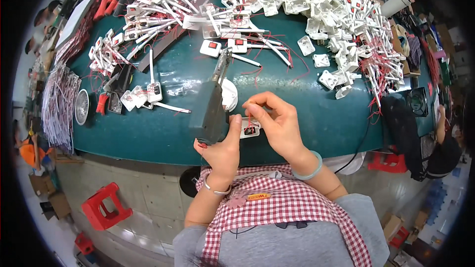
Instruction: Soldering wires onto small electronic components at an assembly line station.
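Note:
My left hand (223, 155) is closed on the edge of a small white plastic housing (243, 133), which has a black switch inside. Thin red wires (251, 121) rise out of that housing, and my right hand (279, 126) pinches them between thumb and fingers. Right above my left hand is a dark grey tool (207, 111) with a narrow metal front end pointing away from me. It overlaps the hand in view, so I cannot tell whether they touch. Behind the tool lies a round white piece (229, 95), partly hidden.
White stick assemblies with red switches (213, 48) pile up on the green table (183, 81). Empty white housings (297, 5) heap at the back right, near more wired sticks (383, 66). A metal bowl (81, 107) stands at left. Red stools (105, 206) are on the floor.

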### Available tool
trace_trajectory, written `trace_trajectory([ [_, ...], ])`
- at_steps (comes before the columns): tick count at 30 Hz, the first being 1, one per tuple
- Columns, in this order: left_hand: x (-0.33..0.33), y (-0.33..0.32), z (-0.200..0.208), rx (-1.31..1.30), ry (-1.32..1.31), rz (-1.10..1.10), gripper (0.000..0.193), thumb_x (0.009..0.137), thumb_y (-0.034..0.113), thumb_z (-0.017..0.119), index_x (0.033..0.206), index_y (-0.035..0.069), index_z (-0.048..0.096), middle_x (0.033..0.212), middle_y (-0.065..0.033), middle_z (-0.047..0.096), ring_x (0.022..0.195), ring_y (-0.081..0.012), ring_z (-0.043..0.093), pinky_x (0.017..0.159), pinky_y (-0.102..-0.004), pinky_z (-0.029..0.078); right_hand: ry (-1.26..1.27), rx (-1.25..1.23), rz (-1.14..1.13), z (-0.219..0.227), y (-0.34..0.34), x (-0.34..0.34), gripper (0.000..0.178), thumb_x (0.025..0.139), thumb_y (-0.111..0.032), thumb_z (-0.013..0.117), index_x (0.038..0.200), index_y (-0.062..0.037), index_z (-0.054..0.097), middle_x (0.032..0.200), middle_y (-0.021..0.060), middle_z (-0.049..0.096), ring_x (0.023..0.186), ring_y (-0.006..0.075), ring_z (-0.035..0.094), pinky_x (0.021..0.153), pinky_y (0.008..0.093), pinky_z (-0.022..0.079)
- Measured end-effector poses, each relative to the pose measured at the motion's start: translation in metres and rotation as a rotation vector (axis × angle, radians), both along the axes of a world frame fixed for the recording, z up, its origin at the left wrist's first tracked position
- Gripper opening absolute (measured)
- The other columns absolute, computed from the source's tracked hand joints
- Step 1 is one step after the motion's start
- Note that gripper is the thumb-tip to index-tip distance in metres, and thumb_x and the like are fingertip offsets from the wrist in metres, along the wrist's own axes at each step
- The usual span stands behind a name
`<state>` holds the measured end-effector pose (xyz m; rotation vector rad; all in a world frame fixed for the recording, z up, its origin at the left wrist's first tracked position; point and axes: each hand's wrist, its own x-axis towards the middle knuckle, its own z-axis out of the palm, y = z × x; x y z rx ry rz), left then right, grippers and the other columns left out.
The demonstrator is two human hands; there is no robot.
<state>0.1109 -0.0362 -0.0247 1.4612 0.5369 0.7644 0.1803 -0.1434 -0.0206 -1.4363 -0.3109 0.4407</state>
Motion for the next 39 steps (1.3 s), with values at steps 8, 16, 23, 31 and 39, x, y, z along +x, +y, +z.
trace_trajectory([
  [8, -0.008, 0.016, 0.003, -0.054, 0.010, -0.118, 0.037, 0.079, -0.003, 0.080, 0.113, -0.005, 0.066, 0.094, -0.0069, 0.071, 0.081, -0.0107, 0.066, 0.075, -0.0259, 0.053, -0.607, -0.096, 0.126, 0.016, -0.021, 0.009, 0.026, 0.078, 0.004, 0.073, 0.103, -0.0039, 0.072, 0.101, 0.0074, 0.065, 0.094, 0.0237, 0.061, 0.079, 0.0338, 0.051],
  [16, -0.008, 0.027, 0.024, 0.069, -0.008, -0.196, 0.022, 0.081, -0.008, 0.077, 0.099, -0.002, 0.066, 0.087, -0.0062, 0.071, 0.076, -0.0094, 0.065, 0.067, -0.0258, 0.054, -0.697, -0.071, 0.254, 0.018, -0.015, 0.008, 0.017, 0.076, 0.005, 0.075, 0.090, -0.0011, 0.068, 0.096, 0.0105, 0.065, 0.090, 0.0234, 0.063, 0.076, 0.0330, 0.052],
  [23, -0.005, 0.031, 0.032, 0.016, 0.017, -0.253, 0.018, 0.083, -0.007, 0.076, 0.099, -0.002, 0.069, 0.087, -0.0049, 0.072, 0.077, -0.0087, 0.066, 0.068, -0.0247, 0.054, -0.543, -0.007, 0.229, 0.012, -0.022, 0.003, 0.009, 0.085, 0.002, 0.067, 0.092, 0.0001, 0.063, 0.092, 0.0094, 0.065, 0.087, 0.0250, 0.063, 0.079, 0.0353, 0.050],
  [31, -0.002, 0.027, 0.026, -0.042, 0.095, -0.175, 0.032, 0.078, -0.001, 0.082, 0.107, -0.001, 0.070, 0.093, -0.0046, 0.072, 0.081, -0.0095, 0.067, 0.074, -0.0252, 0.054, -0.129, 0.078, 0.130, 0.006, -0.022, -0.007, 0.009, 0.093, -0.003, 0.067, 0.100, 0.0012, 0.062, 0.095, 0.0058, 0.065, 0.090, 0.0128, 0.064, 0.083, 0.0292, 0.053],
  [39, 0.002, 0.033, 0.027, -0.026, 0.083, -0.241, 0.024, 0.078, 0.001, 0.083, 0.099, 0.000, 0.071, 0.087, -0.0020, 0.072, 0.077, -0.0084, 0.066, 0.071, -0.0245, 0.054, -0.091, 0.110, 0.160, 0.008, -0.025, -0.004, 0.009, 0.090, -0.003, 0.069, 0.098, 0.0003, 0.066, 0.094, 0.0056, 0.066, 0.090, 0.0136, 0.064, 0.083, 0.0290, 0.052],
])
